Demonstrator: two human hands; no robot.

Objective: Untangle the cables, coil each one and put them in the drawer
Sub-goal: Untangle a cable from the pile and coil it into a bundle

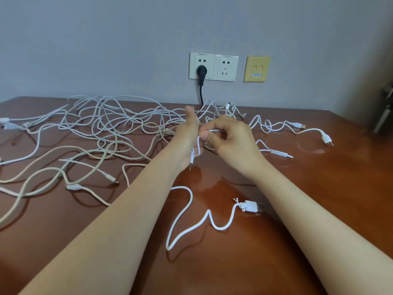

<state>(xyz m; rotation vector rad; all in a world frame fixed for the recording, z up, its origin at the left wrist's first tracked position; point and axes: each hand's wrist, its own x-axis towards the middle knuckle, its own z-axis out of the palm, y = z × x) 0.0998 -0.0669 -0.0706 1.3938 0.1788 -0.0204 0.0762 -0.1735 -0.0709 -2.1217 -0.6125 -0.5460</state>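
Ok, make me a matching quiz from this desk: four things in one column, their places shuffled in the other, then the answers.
Things
1. black plug
2. yellow plate
3. jack
4. white plug

Places
A. dangling under the left hand, at the end of the held cable
B. in the left socket
C. on the table, between the forearms
D. on the wall, right of the empty socket

Pairs: 1-B, 2-D, 3-A, 4-C

One head-worn wide-angle view, forward and down across the near table (234,262) toward the wall (106,39).
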